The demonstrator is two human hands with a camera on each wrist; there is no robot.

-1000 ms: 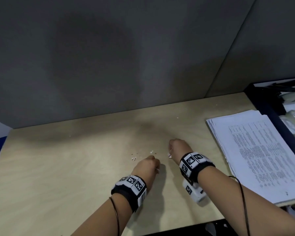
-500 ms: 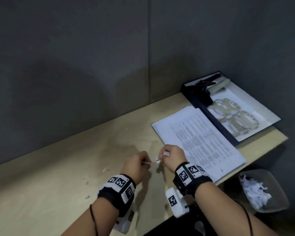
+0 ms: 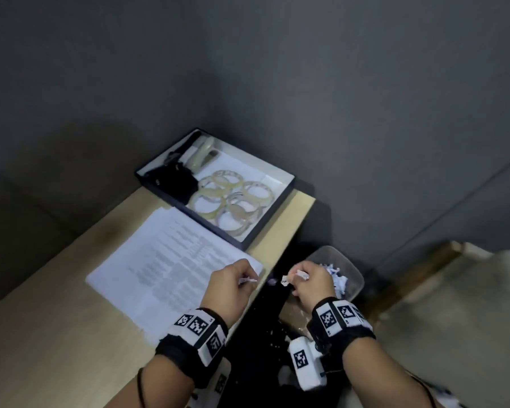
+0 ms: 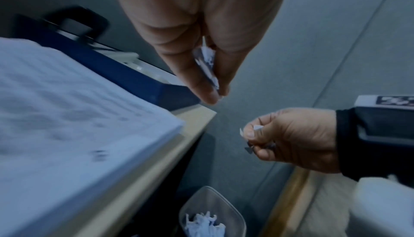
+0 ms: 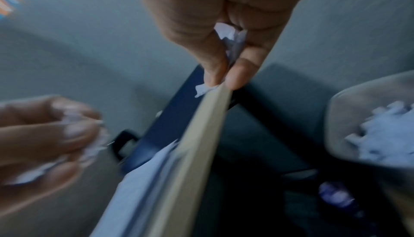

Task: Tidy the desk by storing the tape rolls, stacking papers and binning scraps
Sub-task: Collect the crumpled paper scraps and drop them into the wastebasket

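My left hand (image 3: 233,285) pinches small white paper scraps (image 3: 248,280) over the right edge of the paper stack (image 3: 171,266); the left wrist view shows the scraps (image 4: 207,63) between thumb and fingers. My right hand (image 3: 309,282) pinches more scraps (image 3: 299,274) past the desk's edge, beside the clear bin (image 3: 352,275) on the floor, which holds torn paper (image 3: 337,279). In the right wrist view those scraps (image 5: 230,38) sit between its fingertips. Several tape rolls (image 3: 233,198) lie in the dark box (image 3: 280,210) at the desk's far right corner.
The wooden desk (image 3: 56,334) ends just right of the paper stack, with a dark gap below it. Grey partition walls close the back and right. A pale cloth-covered surface (image 3: 454,304) stands at the right of the bin.
Both hands lifted off the desk's middle with scraps pinched and swung right, over the papers toward the bin. The view turned right and down with them.
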